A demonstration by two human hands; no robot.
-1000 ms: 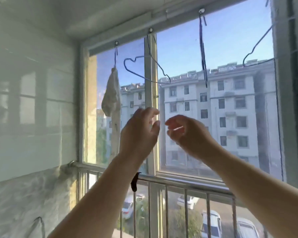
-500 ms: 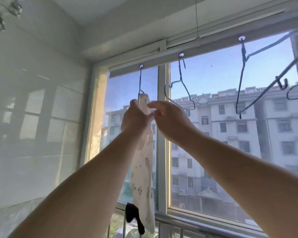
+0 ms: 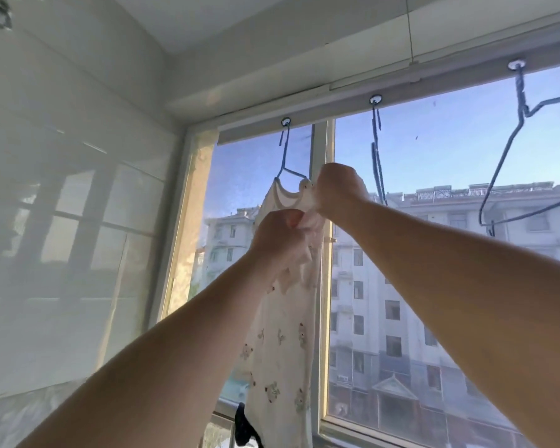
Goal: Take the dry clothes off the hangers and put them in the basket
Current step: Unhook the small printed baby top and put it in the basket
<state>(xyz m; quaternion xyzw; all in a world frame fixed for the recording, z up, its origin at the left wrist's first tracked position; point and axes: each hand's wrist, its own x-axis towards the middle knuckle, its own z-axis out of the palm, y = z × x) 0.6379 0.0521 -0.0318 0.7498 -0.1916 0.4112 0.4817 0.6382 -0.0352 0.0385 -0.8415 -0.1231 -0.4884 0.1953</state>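
A small white garment (image 3: 283, 357) with a little bear print hangs from a blue wire hanger (image 3: 285, 153) hooked on the rail above the window. My left hand (image 3: 277, 236) grips the cloth just below the neckline. My right hand (image 3: 338, 189) pinches the garment's right shoulder where it sits on the hanger's arm. The neckline is stretched open between the two hands. No basket is in view.
Two bare blue hangers (image 3: 377, 150) (image 3: 518, 150) hang further right on the same rail (image 3: 434, 82). A dark item (image 3: 244, 425) hangs at the window's bottom edge. A white wall (image 3: 78, 221) stands to the left, apartment blocks outside.
The view has tilted up and closer to the window. Both hands rose from mid-air to the hanging garment and now hold its top, spreading the neckline on the hanger.
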